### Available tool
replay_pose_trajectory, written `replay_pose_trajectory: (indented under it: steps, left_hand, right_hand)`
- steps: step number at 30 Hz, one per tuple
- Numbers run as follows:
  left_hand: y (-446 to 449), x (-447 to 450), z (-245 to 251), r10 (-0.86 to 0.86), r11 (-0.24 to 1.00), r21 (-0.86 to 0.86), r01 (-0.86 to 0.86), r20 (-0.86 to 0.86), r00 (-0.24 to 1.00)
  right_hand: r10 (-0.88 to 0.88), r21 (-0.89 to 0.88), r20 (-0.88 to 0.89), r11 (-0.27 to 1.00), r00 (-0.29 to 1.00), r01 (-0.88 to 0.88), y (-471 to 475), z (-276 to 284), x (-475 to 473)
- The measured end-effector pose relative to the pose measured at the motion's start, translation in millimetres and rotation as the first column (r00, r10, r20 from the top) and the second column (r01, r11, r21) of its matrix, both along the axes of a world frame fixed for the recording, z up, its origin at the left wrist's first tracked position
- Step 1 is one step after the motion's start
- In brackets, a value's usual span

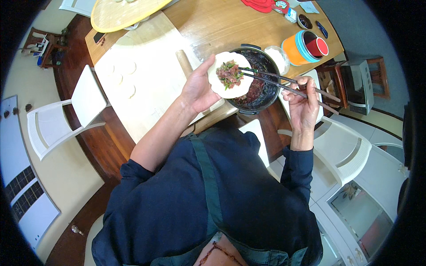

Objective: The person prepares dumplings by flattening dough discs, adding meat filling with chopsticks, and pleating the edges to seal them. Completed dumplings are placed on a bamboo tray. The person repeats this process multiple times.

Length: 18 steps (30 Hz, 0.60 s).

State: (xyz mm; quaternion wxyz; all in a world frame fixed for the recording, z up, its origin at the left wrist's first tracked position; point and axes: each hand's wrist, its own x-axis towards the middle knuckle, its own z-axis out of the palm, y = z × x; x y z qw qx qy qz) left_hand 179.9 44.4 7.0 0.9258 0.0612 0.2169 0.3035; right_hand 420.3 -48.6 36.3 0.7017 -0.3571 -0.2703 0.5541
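My left hand point(199, 87) holds a round dough wrapper point(216, 89) by its left side. On the wrapper sits a mound of raw meat filling point(228, 75) mixed with chopped greens. A pair of dark wooden chopsticks point(278, 79) is gripped in my right hand point(304, 96), their tips at the right side of the filling. Behind and below the wrapper stands a dark pot point(266, 94) with more meat filling point(254, 89) inside; the wrapper hides its left part. A wooden rolling pin point(184, 63) lies to the left of my left hand, partly covered by it.
Several flat dough rounds point(128, 67) rest on the floured board point(149, 96). Beyond it sits a yellow-rimmed tray point(133, 18). Right of the pot are a bowl of white powder point(279, 60), an orange container point(293, 50) holding a red cup point(316, 46), and a small dark bowl point(304, 22).
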Motion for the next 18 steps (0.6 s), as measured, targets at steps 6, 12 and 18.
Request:
replay_pose_trajectory:
  steps: [6, 12, 18]
  left_hand:
    - [-0.4, -2.1, 1.2, 0.003, 1.0, -0.006, -0.002, 0.084, 0.996]
    - [-1.1, -5.4, 0.1, -0.002, 1.0, 0.006, 0.002, 0.064, 0.998]
    - [-1.6, -8.8, 1.8, 0.025, 0.999, -0.025, -0.023, 0.095, 0.995]
  right_hand:
    - [-0.006, -0.11, 0.056, 0.994, 0.998, 0.012, 5.1, -4.8, -9.7]
    - [-0.02, -0.121, 0.072, 0.992, 0.997, 0.029, 8.7, -7.2, -10.3]
    - [0.019, 0.082, -0.023, 0.996, 1.0, -0.017, 11.6, -6.8, -18.0]
